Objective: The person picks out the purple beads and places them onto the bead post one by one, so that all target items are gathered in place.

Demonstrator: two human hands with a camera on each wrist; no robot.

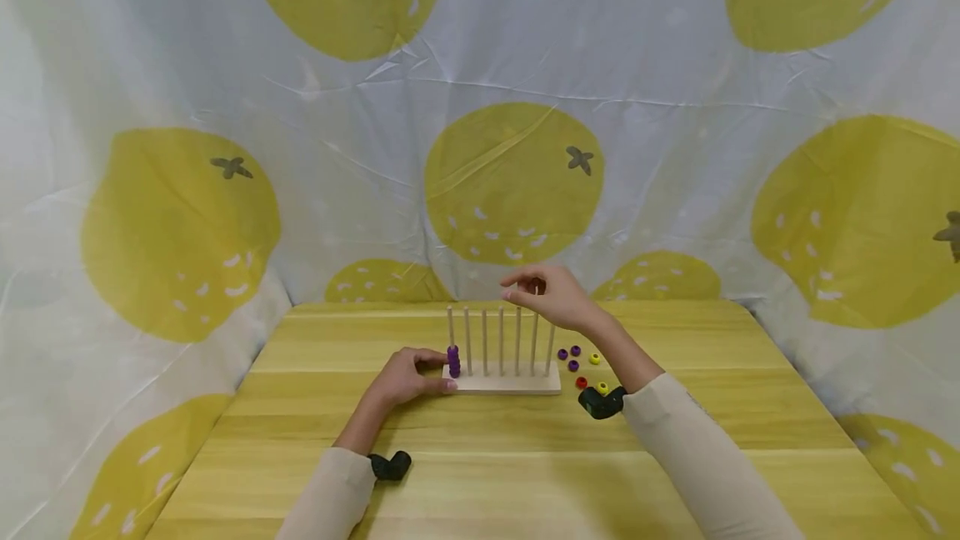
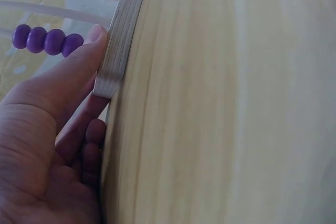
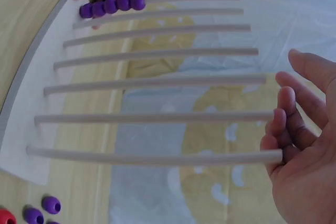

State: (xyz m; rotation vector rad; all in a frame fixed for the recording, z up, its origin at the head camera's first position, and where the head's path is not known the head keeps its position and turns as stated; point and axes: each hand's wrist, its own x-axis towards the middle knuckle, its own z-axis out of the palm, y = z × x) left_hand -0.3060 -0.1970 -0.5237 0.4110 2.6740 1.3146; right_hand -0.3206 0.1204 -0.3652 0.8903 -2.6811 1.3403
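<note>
A wooden rack with a flat base [image 1: 504,387] and several upright pegs [image 1: 501,344] stands on the table. Several purple beads [image 3: 110,6] are stacked on its leftmost peg. My left hand [image 1: 405,375] grips the left end of the base; the thumb [image 2: 94,40] lies against the wood beside the beads, with a finger round the other side. Above the pegs on the right is my right hand [image 1: 555,297], its fingers loosely bent. Nothing shows between its thumb and fingertips. In the right wrist view its fingers [image 3: 278,121] are close to the peg tops; contact is unclear.
To the right of the rack lie loose beads: purple ones [image 1: 575,351], a red one [image 1: 581,382] and yellow ones [image 1: 595,359], some near the right forearm. The wooden table [image 1: 480,465] ends at a lemon-patterned curtain [image 1: 517,190] behind the rack.
</note>
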